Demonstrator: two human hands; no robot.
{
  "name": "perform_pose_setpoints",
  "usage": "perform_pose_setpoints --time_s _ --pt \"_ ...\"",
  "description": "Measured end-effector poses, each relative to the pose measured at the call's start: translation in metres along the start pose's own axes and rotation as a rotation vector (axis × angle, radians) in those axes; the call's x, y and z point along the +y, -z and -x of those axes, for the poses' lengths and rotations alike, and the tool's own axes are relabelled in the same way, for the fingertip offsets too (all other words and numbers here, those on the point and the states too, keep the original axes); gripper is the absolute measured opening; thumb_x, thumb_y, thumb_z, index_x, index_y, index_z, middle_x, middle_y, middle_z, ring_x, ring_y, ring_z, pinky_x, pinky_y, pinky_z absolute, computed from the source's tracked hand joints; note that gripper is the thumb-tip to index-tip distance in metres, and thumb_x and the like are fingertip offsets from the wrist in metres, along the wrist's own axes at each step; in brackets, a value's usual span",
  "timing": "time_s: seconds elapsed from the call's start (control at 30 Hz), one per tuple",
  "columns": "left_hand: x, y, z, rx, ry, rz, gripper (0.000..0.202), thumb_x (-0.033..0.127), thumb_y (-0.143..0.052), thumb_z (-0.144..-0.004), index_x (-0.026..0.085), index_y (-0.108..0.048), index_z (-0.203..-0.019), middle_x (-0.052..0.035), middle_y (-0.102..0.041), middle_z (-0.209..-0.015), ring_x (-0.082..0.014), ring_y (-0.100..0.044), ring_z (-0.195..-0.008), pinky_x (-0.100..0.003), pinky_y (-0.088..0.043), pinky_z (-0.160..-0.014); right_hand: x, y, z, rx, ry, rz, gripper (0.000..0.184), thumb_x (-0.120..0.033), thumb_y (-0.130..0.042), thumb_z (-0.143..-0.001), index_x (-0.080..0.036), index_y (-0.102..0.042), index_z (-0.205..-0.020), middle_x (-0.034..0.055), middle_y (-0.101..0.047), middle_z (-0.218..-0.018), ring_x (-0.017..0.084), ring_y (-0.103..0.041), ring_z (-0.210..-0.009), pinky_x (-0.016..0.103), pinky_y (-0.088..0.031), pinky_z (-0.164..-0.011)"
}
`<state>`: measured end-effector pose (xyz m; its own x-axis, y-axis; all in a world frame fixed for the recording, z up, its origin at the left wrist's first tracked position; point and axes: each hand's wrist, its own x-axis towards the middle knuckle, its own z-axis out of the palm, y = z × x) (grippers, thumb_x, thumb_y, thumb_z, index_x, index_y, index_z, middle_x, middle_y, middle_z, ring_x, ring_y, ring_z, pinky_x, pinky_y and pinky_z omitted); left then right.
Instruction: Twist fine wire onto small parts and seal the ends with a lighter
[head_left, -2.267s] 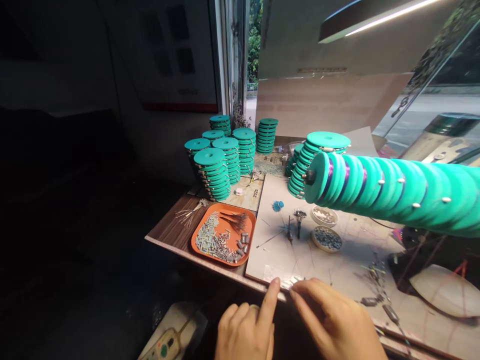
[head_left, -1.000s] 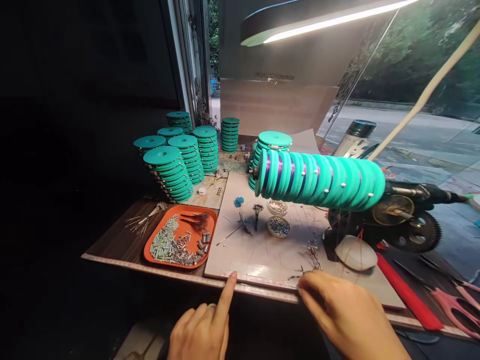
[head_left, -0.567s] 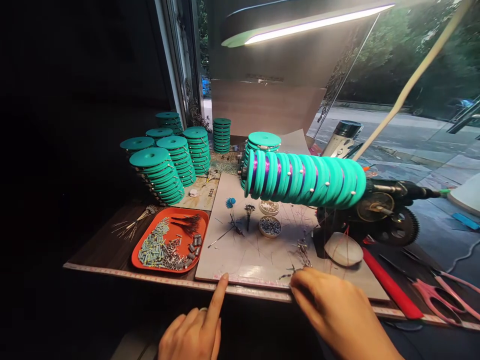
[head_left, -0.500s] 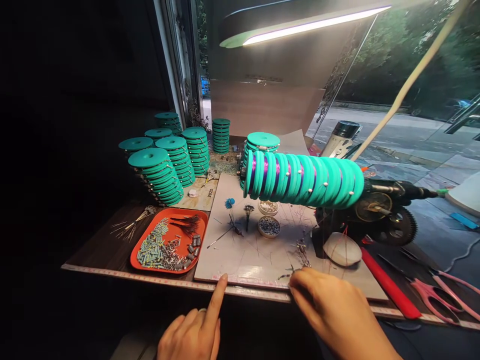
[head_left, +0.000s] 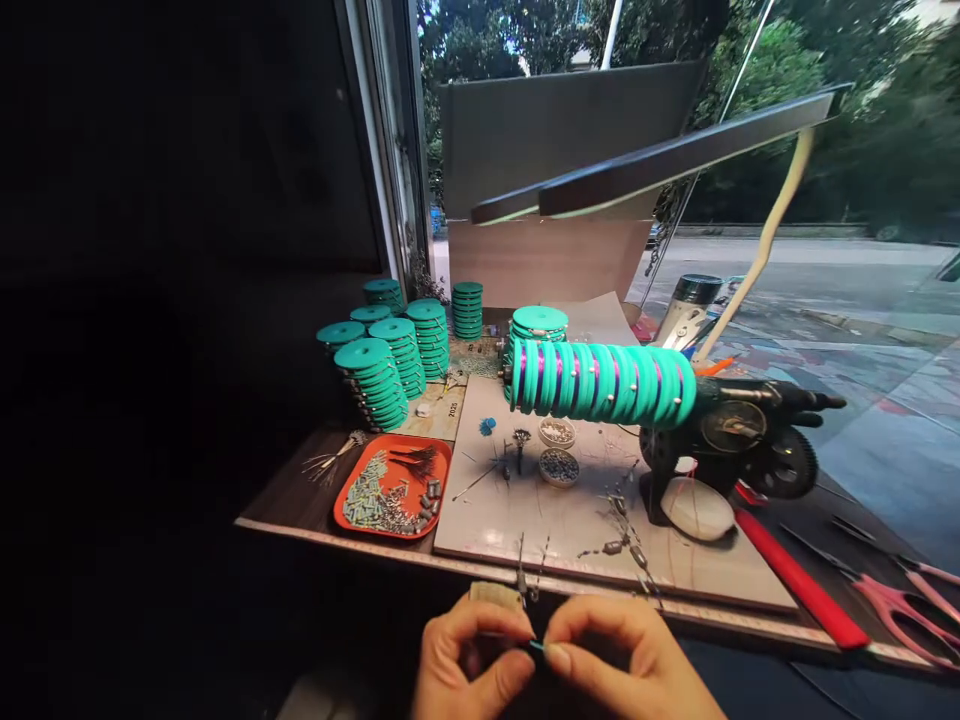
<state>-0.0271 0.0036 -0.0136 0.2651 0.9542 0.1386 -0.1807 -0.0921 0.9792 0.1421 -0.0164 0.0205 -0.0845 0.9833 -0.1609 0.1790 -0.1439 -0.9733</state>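
Note:
Near the front edge of the bench, my left hand point(head_left: 476, 655) and my right hand point(head_left: 626, 655) meet fingertip to fingertip, both pinching. Between them shows a thin blue-green piece point(head_left: 536, 646), too small to identify exactly. Just above my left fingertips stands a dark fishing rig point(head_left: 522, 578) with a small weight and wire-like ends; whether it joins the pinched piece I cannot tell. Behind my left fingers a pale beige piece point(head_left: 495, 594) shows. More rigs with grey sinkers point(head_left: 613, 547) lie on the white board point(head_left: 480, 535) beyond my right hand.
An orange tray point(head_left: 339, 515) holds small tubes, metal fittings and sinkers. Two bead dishes point(head_left: 559, 481) sit below green spools point(head_left: 600, 385) mounted on a geared winder point(head_left: 739, 425). Spool stacks point(head_left: 367, 375) stand back left. Pink scissors point(head_left: 892, 610) and a red bar point(head_left: 802, 580) lie right.
My left hand went from pointing at the board edge to pinching. My right hand left the rigs and came to meet it. The camera view has shifted, and the lamp appears lower.

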Motion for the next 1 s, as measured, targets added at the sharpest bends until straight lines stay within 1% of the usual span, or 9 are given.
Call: perform_pose_setpoints --time_s 0.07,0.17,0.27,0.4,0.47,0.6,0.8,0.9,1.0 --pt "-0.003 -0.001 0.001 0.042 0.031 0.157 0.015 0.035 -0.076 -0.061 0.021 -0.073 -0.066 -0.0043 -0.066 -0.069 -0.0163 -0.058 -0.067 -0.024 -0.044 -0.064 0.003 -0.01 -0.001 -0.014 -0.003 -0.063 0.03 -0.046 -0.07 -0.064 -0.017 -0.071 -0.069 0.0045 -0.064 -0.067 0.022 -0.059 -0.067 0.029 -0.047 -0.061" --pt "-0.008 0.0 0.006 0.036 0.044 0.277 0.011 0.03 -0.077 -0.06 0.021 -0.073 -0.064 -0.0034 -0.066 -0.067 -0.0152 -0.058 -0.068 -0.023 -0.042 -0.065 0.003 -0.018 -0.002 -0.024 -0.007 -0.107 0.03 -0.047 -0.071 -0.063 -0.017 -0.071 -0.069 0.0035 -0.064 -0.065 0.021 -0.059 -0.065 0.028 -0.046 -0.059" --pt "-0.014 -0.001 0.009 0.033 0.086 0.405 0.008 0.026 -0.078 -0.06 0.022 -0.072 -0.064 -0.0021 -0.066 -0.071 -0.0142 -0.058 -0.071 -0.022 -0.042 -0.067 0.002 -0.021 -0.002 -0.044 0.014 -0.119 0.029 -0.045 -0.071 -0.063 -0.017 -0.071 -0.069 0.0045 -0.065 -0.07 0.022 -0.059 -0.07 0.03 -0.046 -0.064" --pt "-0.019 -0.004 0.012 0.04 0.12 0.637 0.01 0.026 -0.079 -0.059 0.024 -0.071 -0.065 -0.0004 -0.066 -0.076 -0.014 -0.058 -0.073 -0.024 -0.042 -0.068 0.001 -0.026 -0.002 -0.141 0.029 -0.186 0.028 -0.045 -0.069 -0.066 -0.016 -0.069 -0.068 0.0055 -0.067 -0.072 0.022 -0.06 -0.073 0.031 -0.045 -0.068" --pt "-0.02 -0.006 0.013 0.043 0.108 0.676 0.01 0.026 -0.079 -0.059 0.024 -0.071 -0.064 -0.0003 -0.065 -0.074 -0.0138 -0.058 -0.071 -0.024 -0.042 -0.066 0.001 -0.028 -0.002 -0.129 0.015 -0.183 0.028 -0.045 -0.069 -0.066 -0.017 -0.069 -0.068 0.0046 -0.067 -0.072 0.022 -0.06 -0.074 0.031 -0.044 -0.07" --pt "-0.019 -0.005 0.012 0.06 0.097 0.619 0.008 0.025 -0.077 -0.061 0.02 -0.07 -0.062 -0.0014 -0.064 -0.072 -0.0125 -0.056 -0.068 -0.021 -0.041 -0.062 -0.002 -0.026 -0.003 -0.076 0.058 -0.014 0.026 -0.044 -0.069 -0.067 -0.018 -0.069 -0.069 0.004 -0.066 -0.072 0.022 -0.059 -0.074 0.032 -0.043 -0.071" --pt "-0.018 0.0 0.012 0.102 0.094 0.517 0.008 0.021 -0.074 -0.066 0.018 -0.068 -0.061 0.0004 -0.06 -0.067 -0.0095 -0.051 -0.064 -0.019 -0.038 -0.063 -0.018 -0.017 -0.003 -0.128 0.356 0.382 0.01 -0.023 -0.061 -0.076 -0.016 -0.069 -0.074 0.0055 -0.065 -0.07 0.02 -0.058 -0.07 0.031 -0.042 -0.066" --pt "-0.016 0.0 0.013 0.098 0.101 0.479 0.008 0.022 -0.073 -0.066 0.018 -0.068 -0.062 0.0002 -0.06 -0.068 -0.0104 -0.052 -0.066 -0.02 -0.038 -0.065 -0.024 -0.016 -0.003 -0.127 0.447 0.569 0.009 -0.015 -0.059 -0.077 -0.015 -0.067 -0.073 0.0054 -0.062 -0.066 0.02 -0.056 -0.068 0.031 -0.041 -0.063" --pt "-0.012 0.001 0.014 0.079 0.125 0.448 0.009 0.023 -0.074 -0.066 0.018 -0.068 -0.061 -0.0002 -0.061 -0.07 -0.0108 -0.052 -0.067 -0.021 -0.039 -0.065 -0.023 -0.016 -0.005 -0.121 0.518 0.646 0.01 -0.011 -0.057 -0.078 -0.015 -0.064 -0.072 0.0048 -0.06 -0.065 0.018 -0.054 -0.066 0.03 -0.04 -0.061"
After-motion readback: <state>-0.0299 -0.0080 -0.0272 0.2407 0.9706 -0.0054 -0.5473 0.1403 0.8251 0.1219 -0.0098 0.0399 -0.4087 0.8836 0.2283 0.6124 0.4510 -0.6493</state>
